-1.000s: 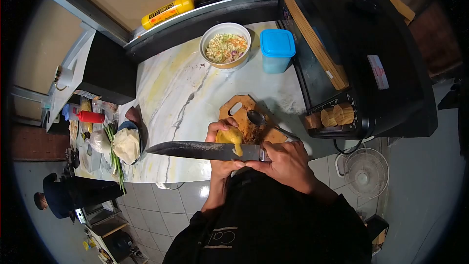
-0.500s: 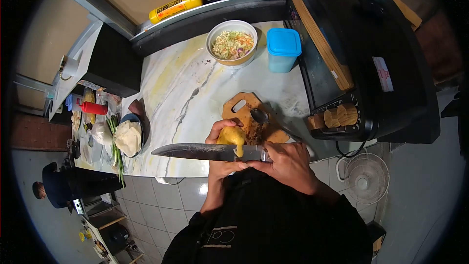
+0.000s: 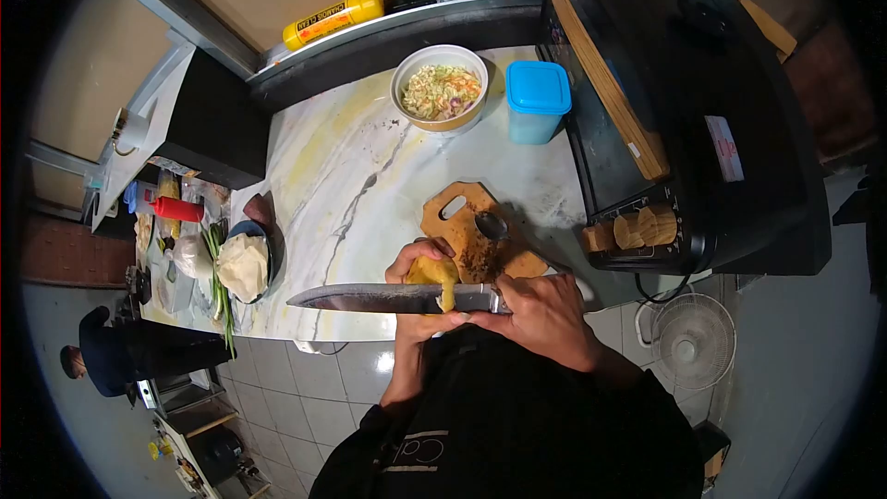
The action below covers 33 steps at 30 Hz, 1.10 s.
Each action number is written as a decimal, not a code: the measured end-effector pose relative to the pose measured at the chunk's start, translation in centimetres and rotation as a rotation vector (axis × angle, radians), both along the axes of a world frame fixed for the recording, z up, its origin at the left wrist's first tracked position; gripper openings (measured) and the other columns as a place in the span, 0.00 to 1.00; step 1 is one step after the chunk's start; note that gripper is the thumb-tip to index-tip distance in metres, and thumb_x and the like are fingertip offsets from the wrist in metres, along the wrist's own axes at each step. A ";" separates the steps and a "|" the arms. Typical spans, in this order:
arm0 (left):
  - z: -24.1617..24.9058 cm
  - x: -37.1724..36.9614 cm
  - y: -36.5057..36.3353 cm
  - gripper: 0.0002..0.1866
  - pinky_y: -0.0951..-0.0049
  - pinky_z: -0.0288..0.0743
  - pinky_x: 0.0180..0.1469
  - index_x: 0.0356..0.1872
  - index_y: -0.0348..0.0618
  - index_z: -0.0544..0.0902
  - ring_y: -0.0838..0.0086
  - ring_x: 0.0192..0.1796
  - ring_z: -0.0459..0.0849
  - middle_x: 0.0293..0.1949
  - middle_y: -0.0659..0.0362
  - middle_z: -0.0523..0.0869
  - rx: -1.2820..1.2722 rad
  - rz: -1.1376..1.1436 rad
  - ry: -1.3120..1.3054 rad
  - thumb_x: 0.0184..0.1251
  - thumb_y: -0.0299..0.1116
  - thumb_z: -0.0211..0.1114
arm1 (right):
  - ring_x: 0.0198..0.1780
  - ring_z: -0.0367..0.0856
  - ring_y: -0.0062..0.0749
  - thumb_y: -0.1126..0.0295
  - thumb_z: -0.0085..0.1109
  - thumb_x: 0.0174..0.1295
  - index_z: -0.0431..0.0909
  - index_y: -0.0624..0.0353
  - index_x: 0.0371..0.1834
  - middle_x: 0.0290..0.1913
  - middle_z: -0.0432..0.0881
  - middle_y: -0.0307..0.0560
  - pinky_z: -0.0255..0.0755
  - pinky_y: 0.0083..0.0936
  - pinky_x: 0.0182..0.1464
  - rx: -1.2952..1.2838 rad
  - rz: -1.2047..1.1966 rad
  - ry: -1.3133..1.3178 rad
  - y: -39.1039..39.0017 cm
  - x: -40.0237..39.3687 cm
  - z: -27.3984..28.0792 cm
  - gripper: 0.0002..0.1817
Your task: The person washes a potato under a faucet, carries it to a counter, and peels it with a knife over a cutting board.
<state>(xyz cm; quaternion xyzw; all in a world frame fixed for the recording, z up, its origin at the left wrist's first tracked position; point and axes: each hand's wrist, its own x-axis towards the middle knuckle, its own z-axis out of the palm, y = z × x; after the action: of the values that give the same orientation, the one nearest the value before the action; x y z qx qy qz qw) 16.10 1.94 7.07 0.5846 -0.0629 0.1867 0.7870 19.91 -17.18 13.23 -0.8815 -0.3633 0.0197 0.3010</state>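
Note:
My left hand [image 3: 419, 326] is closed around a knobby, peeled yellow piece of ginger [image 3: 431, 270], thumb below it near the blade. My right hand [image 3: 552, 316] grips the handle of a large kitchen knife [image 3: 360, 298], its wide blade pointing left. The blade lies across the lower part of the ginger, and a yellow knob of it hangs over the metal. Just beyond my hands is a wooden chopping board [image 3: 445, 226] with dark brown scrapings [image 3: 478, 257] on it. A metal spoon [image 3: 491, 224] rests there too.
Behind stand a bowl of shredded vegetables [image 3: 443, 125] and a blue-lidded container [image 3: 539, 88]. A black oven [image 3: 730, 120] borders the right. At left lie a plate with pale wrappers [image 3: 244, 266], spring onions [image 3: 220, 286] and a red bottle [image 3: 177, 209]. Another person [image 3: 115, 351] stands far left.
The ginger and the knife have shifted slightly down toward my body, and the ginger's hanging knob is a little lower and further left. Both hands keep their hold.

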 end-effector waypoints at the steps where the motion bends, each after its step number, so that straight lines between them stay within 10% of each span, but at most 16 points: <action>1: 0.0 0.0 0.1 0.38 0.66 0.70 0.53 0.49 0.38 0.74 0.66 0.51 0.76 0.45 0.52 0.77 0.005 0.003 0.002 0.34 0.40 0.85 | 0.18 0.80 0.42 0.37 0.61 0.58 0.81 0.59 0.30 0.14 0.77 0.45 0.72 0.36 0.23 0.005 -0.003 -0.006 0.1 0.0 0.1 0.31; 9: -0.5 0.0 0.1 0.32 0.66 0.71 0.52 0.46 0.38 0.75 0.64 0.50 0.77 0.43 0.50 0.78 0.068 0.036 -0.011 0.39 0.39 0.82 | 0.18 0.80 0.43 0.36 0.62 0.56 0.83 0.58 0.30 0.14 0.77 0.46 0.72 0.38 0.24 0.034 -0.035 -0.013 0.3 0.3 -0.3 0.30; 17: 0.2 0.2 -0.3 0.52 0.67 0.65 0.53 0.51 0.41 0.73 0.65 0.56 0.72 0.47 0.51 0.75 0.137 0.053 0.057 0.28 0.70 0.81 | 0.23 0.82 0.44 0.45 0.66 0.59 0.82 0.61 0.31 0.19 0.79 0.49 0.74 0.36 0.29 0.065 -0.005 0.162 -0.3 0.5 -0.6 0.26; 21: -0.5 0.3 0.0 0.51 0.62 0.66 0.60 0.52 0.36 0.74 0.63 0.58 0.73 0.51 0.51 0.76 0.075 0.070 0.046 0.29 0.62 0.85 | 0.27 0.82 0.36 0.50 0.61 0.66 0.79 0.63 0.30 0.23 0.79 0.50 0.73 0.29 0.33 0.444 0.029 0.295 -0.1 0.8 -2.6 0.23; 28: -1.9 0.8 -0.1 0.55 0.85 0.70 0.30 0.55 0.37 0.73 0.82 0.37 0.78 0.52 0.56 0.75 0.038 0.026 0.136 0.27 0.65 0.84 | 0.15 0.58 0.16 0.39 0.33 0.75 0.60 0.53 0.19 0.14 0.58 0.32 0.54 0.16 0.18 0.594 0.164 1.465 -2.6 1.1 -4.1 0.33; 33: -2.0 0.4 -0.5 0.52 0.72 0.68 0.57 0.55 0.36 0.75 0.72 0.54 0.77 0.52 0.55 0.78 -0.027 0.000 0.203 0.31 0.62 0.84 | 0.07 0.48 0.14 0.30 0.26 0.70 0.59 0.51 0.16 0.09 0.54 0.30 0.42 0.16 0.08 0.780 0.228 1.963 -2.3 1.0 -6.4 0.37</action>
<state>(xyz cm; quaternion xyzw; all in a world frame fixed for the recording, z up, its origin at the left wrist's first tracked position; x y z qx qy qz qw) 16.46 1.41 5.07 0.5899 0.0196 0.1273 0.7971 20.94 -19.52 6.80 -0.2826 -0.0228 0.6327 0.7207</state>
